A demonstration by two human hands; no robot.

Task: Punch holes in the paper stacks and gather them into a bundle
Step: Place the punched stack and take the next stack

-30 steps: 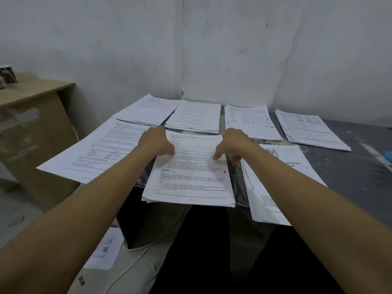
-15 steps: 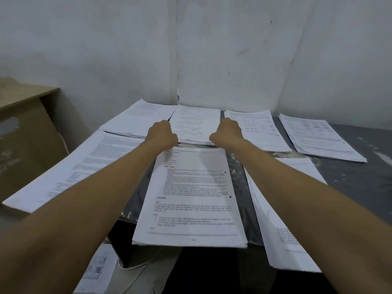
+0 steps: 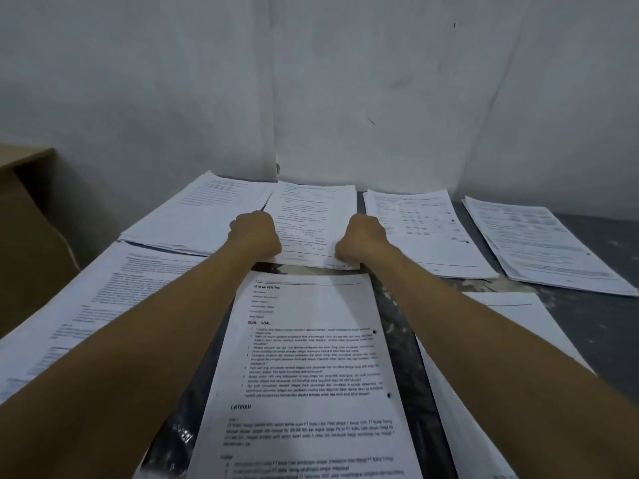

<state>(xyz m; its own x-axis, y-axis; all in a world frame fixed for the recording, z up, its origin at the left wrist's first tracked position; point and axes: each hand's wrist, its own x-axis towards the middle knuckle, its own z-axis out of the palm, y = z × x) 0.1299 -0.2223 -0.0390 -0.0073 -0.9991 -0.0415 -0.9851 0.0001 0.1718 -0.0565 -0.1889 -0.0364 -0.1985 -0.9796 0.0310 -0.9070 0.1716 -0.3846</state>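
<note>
Tabletop (image 3: 587, 326): dark, scuffed, set against a white wall (image 3: 311, 81).

Back-row stack (image 3: 316, 216), second from left: printed pages, lying flat. Your left hand (image 3: 256, 236) holds a closed grip on its near-left corner; your right hand (image 3: 363, 242) holds a closed grip on its near-right corner. Fingers curl round the near edge.

Front stack (image 3: 311, 375): flat between your forearms, just nearer than the held one, punched holes along its right margin.

Other back-row stacks: one at far left (image 3: 200, 216), two to the right (image 3: 425, 233) (image 3: 543, 247).

Side stacks: left (image 3: 103, 305), right (image 3: 484, 392).

Wooden cabinet (image 3: 24, 236): far left.
</note>
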